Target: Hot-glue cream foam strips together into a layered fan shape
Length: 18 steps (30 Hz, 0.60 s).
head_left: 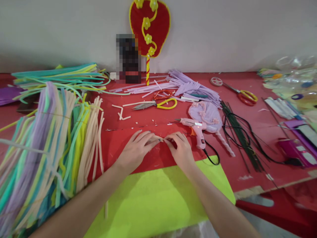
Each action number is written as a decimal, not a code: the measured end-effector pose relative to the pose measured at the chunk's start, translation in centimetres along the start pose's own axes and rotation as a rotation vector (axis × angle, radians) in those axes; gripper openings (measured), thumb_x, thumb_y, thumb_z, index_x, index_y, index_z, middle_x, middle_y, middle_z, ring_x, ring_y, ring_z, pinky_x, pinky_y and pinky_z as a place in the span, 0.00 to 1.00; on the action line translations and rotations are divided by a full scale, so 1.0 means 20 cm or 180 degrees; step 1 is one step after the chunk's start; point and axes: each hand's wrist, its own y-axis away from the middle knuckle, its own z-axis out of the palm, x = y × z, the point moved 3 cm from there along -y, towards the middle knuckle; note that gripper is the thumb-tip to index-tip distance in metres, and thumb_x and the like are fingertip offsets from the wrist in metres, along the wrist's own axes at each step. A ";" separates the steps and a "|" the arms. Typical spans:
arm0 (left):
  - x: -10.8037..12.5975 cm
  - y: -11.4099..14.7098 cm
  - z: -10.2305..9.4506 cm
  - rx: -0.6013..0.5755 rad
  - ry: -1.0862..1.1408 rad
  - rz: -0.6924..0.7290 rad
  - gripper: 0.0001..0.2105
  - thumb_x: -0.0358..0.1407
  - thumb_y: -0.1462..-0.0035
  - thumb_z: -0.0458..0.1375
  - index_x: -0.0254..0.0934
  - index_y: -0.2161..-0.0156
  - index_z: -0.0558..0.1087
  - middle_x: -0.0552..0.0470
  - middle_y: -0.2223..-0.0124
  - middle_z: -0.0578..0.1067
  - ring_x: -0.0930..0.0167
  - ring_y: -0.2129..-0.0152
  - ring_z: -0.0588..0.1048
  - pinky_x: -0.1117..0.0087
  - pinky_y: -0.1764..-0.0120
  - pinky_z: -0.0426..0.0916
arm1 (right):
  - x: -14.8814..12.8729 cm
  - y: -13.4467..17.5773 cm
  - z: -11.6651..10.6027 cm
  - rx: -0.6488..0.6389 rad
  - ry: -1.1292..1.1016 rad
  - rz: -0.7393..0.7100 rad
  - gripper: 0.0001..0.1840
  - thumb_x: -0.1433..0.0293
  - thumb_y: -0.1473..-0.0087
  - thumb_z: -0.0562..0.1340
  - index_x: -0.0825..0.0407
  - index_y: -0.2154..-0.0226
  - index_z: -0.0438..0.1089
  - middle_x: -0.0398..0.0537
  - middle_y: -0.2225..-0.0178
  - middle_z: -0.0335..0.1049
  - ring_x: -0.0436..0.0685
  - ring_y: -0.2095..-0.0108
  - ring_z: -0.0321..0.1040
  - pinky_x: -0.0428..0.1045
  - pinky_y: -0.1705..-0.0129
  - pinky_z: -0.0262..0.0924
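Observation:
Between my hands, over the red tabletop, is a short cream pipe cleaner, partly hidden by the fingers. My left hand has its fingers closed around the left part of it. Thumb and fingertips of my right hand pinch its right end. Just beyond my right hand lies a pink glue gun, its nozzle pointing left. A lilac fan shape made of pipe cleaners, with a twisted handle, lies behind the glue gun. Bent cream pipe cleaner pieces rest beyond my left hand.
Bundled coloured pipe cleaners are heaped at left. Yellow-handled scissors and loose lilac pipe cleaners lie at the back. A red fan stands against the wall. Cords run past dark green stems to a magenta power strip.

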 end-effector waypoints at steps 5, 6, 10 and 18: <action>0.00 0.00 0.00 0.0011 0.0001 0.0011 0.22 0.26 0.39 0.51 0.44 0.41 0.64 0.47 0.42 0.68 0.63 0.43 0.64 0.53 0.40 0.57 | 0.01 0.00 0.00 -0.0017 -0.0003 0.0007 0.05 0.71 0.41 0.58 0.49 0.66 0.69 0.48 0.66 0.69 0.58 0.62 0.65 0.53 0.57 0.60; 0.00 0.00 0.00 0.0009 -0.0007 0.0008 0.22 0.26 0.39 0.51 0.44 0.41 0.65 0.47 0.42 0.68 0.63 0.43 0.64 0.53 0.40 0.57 | 0.01 0.00 0.00 -0.0019 -0.0004 0.0007 0.05 0.71 0.41 0.57 0.49 0.66 0.69 0.48 0.66 0.69 0.58 0.62 0.65 0.53 0.57 0.60; 0.00 0.00 0.01 -0.0040 -0.0002 -0.0016 0.22 0.26 0.39 0.52 0.44 0.41 0.65 0.47 0.41 0.68 0.63 0.43 0.63 0.53 0.40 0.56 | 0.00 0.00 0.00 -0.0009 -0.0002 0.0005 0.06 0.71 0.40 0.57 0.49 0.66 0.69 0.48 0.66 0.69 0.58 0.62 0.65 0.54 0.57 0.60; 0.00 -0.01 -0.01 -0.0073 0.0015 -0.0036 0.22 0.25 0.39 0.51 0.44 0.41 0.66 0.47 0.41 0.68 0.63 0.43 0.64 0.53 0.40 0.56 | 0.00 0.00 0.00 -0.0031 0.0019 0.0014 0.04 0.73 0.41 0.58 0.50 0.66 0.69 0.47 0.66 0.69 0.57 0.62 0.64 0.53 0.57 0.60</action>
